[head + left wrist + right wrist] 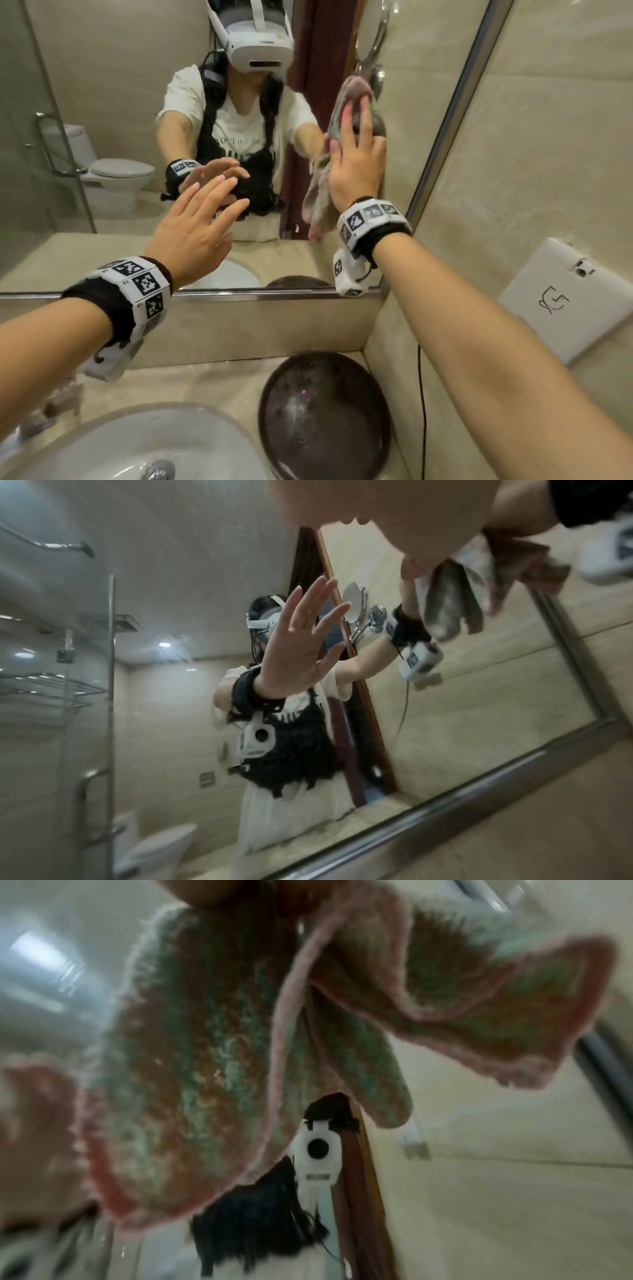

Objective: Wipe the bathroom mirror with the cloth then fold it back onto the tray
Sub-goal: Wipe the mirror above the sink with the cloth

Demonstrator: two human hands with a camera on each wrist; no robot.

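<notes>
One cloth (323, 192), a fluffy terry rag mottled grey-green and brown with a pink stitched hem, is spread against the glass of the one wall mirror (113, 68) near its right edge, its lower corner hanging just above the mirror's bottom frame. The right hand (356, 164) lies flat on the cloth with fingers straight, pressing it to the glass; its grip is apart, not curled round the fabric. In the right wrist view the cloth (212, 1042) fills most of the picture, blurred, with loose folds drooping. The left hand (197, 226) is raised before the mirror, left of the cloth and well apart from it, fingers straight and spread, its grip apart and holding nothing; whether the fingertips touch the glass cannot be told. The left wrist view shows this hand's open palm only as a reflection in the mirror (171, 547). Each wrist carries one black band with white square-coded tags and one white camera housing. The mirror has a brushed metal frame. Below it, on the beige marble-patterned desk (219, 380), stands one round dark tray (325, 418), glossy, speckled with droplets, toward the desk's right rear corner, beside one white oval basin (113, 452) with a chrome drain. One white wall box (568, 301) bearing a line-drawn logo hangs on the right tiled wall.
</notes>
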